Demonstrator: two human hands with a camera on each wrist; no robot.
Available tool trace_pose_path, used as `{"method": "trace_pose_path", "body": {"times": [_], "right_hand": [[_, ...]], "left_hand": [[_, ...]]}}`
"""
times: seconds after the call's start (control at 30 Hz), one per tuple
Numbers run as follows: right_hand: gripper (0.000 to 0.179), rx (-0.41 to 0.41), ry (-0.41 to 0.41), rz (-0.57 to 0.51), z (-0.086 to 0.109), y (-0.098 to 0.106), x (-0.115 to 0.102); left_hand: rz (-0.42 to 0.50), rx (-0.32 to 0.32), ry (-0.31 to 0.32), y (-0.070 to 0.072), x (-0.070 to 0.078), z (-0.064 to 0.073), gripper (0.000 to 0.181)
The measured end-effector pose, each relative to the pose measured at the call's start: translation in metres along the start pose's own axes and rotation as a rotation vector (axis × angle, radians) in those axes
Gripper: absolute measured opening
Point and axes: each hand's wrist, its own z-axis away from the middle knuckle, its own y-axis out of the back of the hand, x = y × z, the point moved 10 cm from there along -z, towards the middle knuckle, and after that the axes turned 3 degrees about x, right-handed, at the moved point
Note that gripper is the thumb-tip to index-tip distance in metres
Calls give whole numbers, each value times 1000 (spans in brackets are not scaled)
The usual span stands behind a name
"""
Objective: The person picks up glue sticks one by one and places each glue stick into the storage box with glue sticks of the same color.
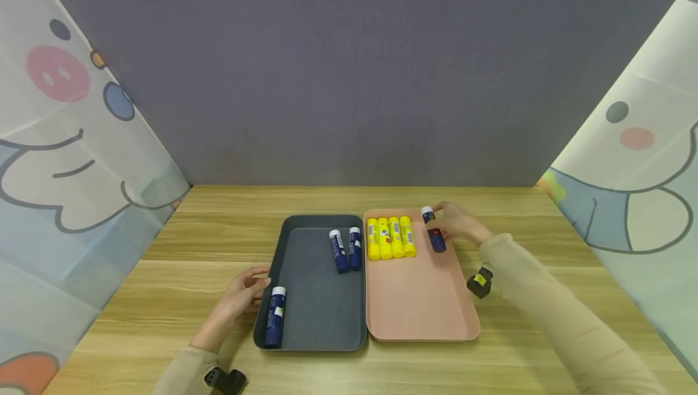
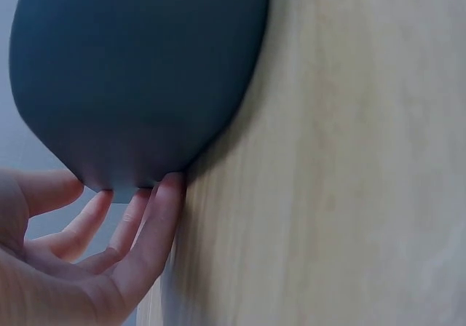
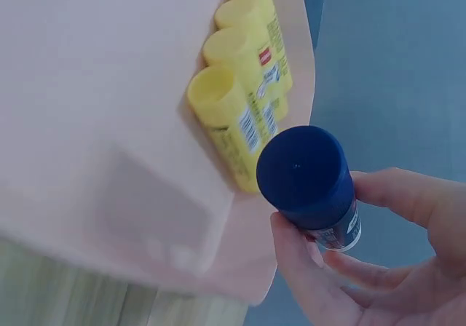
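Note:
My right hand [image 1: 451, 223] pinches a blue glue stick [image 3: 302, 177] between thumb and fingers, its white cap pointing away from me, over the far right corner of the pink tray [image 1: 422, 304]. Beside it, several yellow glue sticks [image 1: 384, 238] lie in a row in that tray. My left hand [image 1: 245, 292] rests its fingertips against the outer left wall of the dark grey tray [image 2: 145, 64]. Inside the grey tray, a large blue glue stick [image 1: 275, 319] lies near that hand, and two smaller blue glue sticks [image 1: 339, 252] lie close together toward the far right.
Both trays stand side by side on a wooden table [image 1: 191, 249]. A grey panel [image 1: 349, 80] rises behind the table, with cartoon-printed sheets [image 1: 71, 110] at both sides. Each wrist carries a small black camera [image 1: 480, 283].

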Motion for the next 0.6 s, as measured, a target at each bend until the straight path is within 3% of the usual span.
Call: {"method": "trace_pose_path", "body": {"times": [0.2, 0.6], "right_hand": [[59, 9, 1, 24, -6, -9, -13], [56, -24, 9, -30, -9, -34, -37]], "left_hand": [[0, -2, 5, 0, -1, 0, 39], [6, 0, 3, 0, -1, 1, 40]]}}
